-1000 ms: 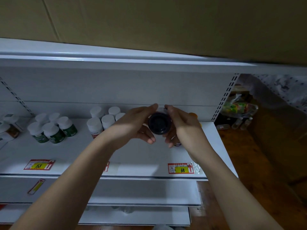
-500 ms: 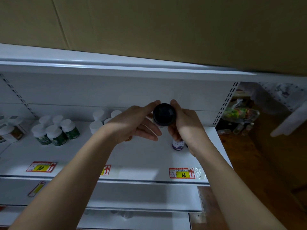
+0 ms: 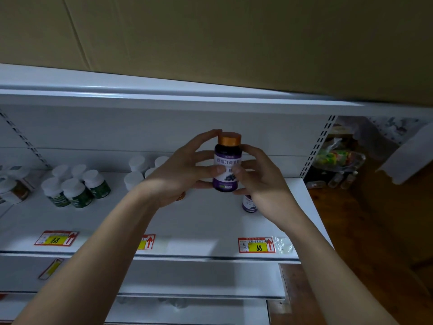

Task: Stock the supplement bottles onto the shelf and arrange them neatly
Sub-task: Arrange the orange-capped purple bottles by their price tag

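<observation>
both hands, left hand [image 3: 185,170] and right hand [image 3: 260,179], grip the purple bottle [image 3: 227,165] upright above the shelf [image 3: 210,221]; placing step, next lower it beside its twin [image 3: 249,204].

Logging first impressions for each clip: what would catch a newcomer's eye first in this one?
Dead centre, the purple-labelled bottle with an orange cap is held upright above the white shelf, gripped by the left hand and the right hand. On the shelf to the left stands a cluster of green bottles with white caps. At the shelf's front edge on the right, a red and yellow price tag reading 68 stands out.
</observation>
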`<state>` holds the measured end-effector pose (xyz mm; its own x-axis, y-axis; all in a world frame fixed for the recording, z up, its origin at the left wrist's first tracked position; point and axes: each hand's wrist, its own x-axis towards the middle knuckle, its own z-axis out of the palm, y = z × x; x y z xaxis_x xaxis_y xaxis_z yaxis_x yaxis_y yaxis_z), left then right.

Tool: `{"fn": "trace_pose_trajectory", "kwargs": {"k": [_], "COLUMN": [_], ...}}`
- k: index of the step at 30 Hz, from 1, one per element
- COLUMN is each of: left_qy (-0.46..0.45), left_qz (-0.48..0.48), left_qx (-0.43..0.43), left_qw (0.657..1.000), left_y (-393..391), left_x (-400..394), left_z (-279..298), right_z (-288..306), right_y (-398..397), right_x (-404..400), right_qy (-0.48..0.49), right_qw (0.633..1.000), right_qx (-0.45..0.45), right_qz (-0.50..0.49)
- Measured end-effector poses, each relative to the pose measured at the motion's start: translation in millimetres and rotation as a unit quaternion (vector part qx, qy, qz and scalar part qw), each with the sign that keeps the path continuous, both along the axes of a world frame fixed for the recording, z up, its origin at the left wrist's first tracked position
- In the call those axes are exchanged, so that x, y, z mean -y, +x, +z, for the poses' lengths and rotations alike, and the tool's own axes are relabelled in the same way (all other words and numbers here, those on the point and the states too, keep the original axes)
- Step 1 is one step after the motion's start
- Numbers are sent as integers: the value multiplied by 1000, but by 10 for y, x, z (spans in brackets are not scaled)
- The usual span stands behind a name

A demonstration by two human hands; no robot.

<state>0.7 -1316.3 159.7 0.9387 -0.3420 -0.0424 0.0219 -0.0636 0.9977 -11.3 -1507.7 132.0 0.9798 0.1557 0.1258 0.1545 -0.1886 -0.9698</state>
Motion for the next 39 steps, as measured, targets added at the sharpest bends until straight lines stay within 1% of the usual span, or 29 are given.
{"fn": "trace_pose_trajectory", "kwargs": {"k": [3,7,13,16,20,23,25,28,31,34,36,38,39], "left_qy": [-8,8,11,19,25,24,31,23,6,14,36,51,52], "left_qz": [1,5,9,7,4,28,63,122,151,172,190,199,194], "left_qx": [29,74,90,80,40,24,37,52,50,30,21,17,16], "left_qw": [1000,997,996,997,999,999,997,991,987,985,981,979,979], "left_y": [-7,-28,-31,-27,41,153,283,526,759,991,1108,1192,1212], "left_x": [13,10,53,124,237,348,421,529,655,761,821,884,917], "left_z": [-45,-104,-119,-131,-260,-394,-465,-526,-532,-660,-783,-917,-960], "right_z": [-58,-86,-129,-184,-295,-417,-500,-637,-842,-1189,-1417,-1623,-1723], "right_y": [-29,-76,-80,-69,-49,-12,17,84,212,311,345,354,357], "right_x": [17,36,72,106,185,323,449,650,860,1066,1154,1189,1193], "right_qy": [36,48,52,42,32,32,12,-19,-63,-170,-229,-270,-307], "right_qw": [999,997,996,997,999,999,994,976,958,940,928,918,910], "right_qx": [28,60,72,59,31,17,35,72,41,4,-18,-46,-59], "right_qz": [8,12,18,15,14,-38,-101,-207,-278,-295,-295,-286,-273]}}
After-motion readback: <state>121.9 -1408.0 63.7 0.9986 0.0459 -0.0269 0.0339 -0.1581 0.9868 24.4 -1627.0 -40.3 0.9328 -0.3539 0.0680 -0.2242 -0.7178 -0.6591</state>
